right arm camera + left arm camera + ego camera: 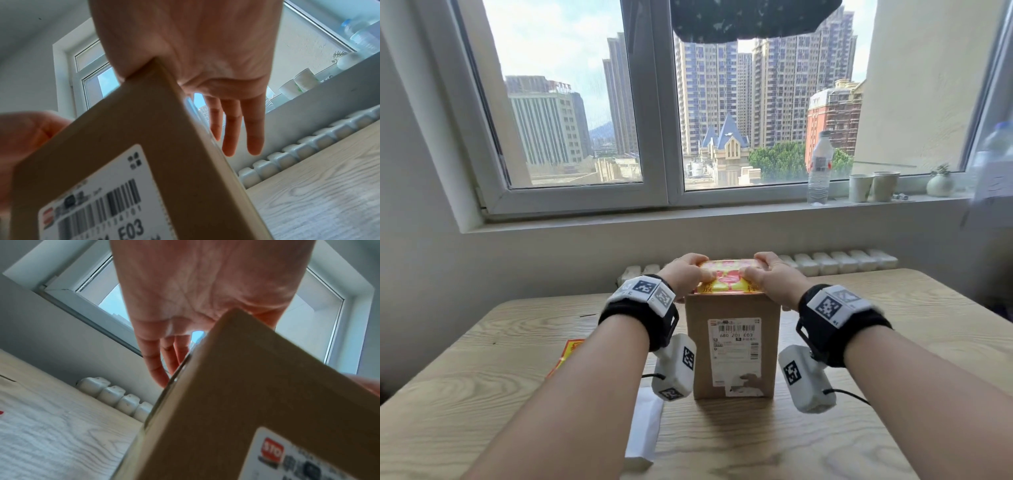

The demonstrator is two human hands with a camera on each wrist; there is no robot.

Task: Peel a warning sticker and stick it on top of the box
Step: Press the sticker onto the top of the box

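A tall brown cardboard box point(769, 342) stands upright mid-table, its white shipping label facing me. A yellow and red warning sticker point(729, 279) lies on the box's top face. My left hand point(685, 274) is at the sticker's left edge and my right hand point(774, 274) at its right edge, thumbs pressing down on it. In the left wrist view the left hand point(205, 288) hangs straight fingers point(156, 363) down beside the box point(257, 386). In the right wrist view the right hand point(195, 40) does the same, fingers point(232, 129) straight beside the box point(144, 121).
A yellow and red sticker sheet point(566, 356) lies on the wooden table point(482, 394) at the left. A white paper strip point(643, 431) lies in front of the box. Behind the table are a radiator point(842, 262) and a sill with a bottle point(820, 168) and cups point(873, 186).
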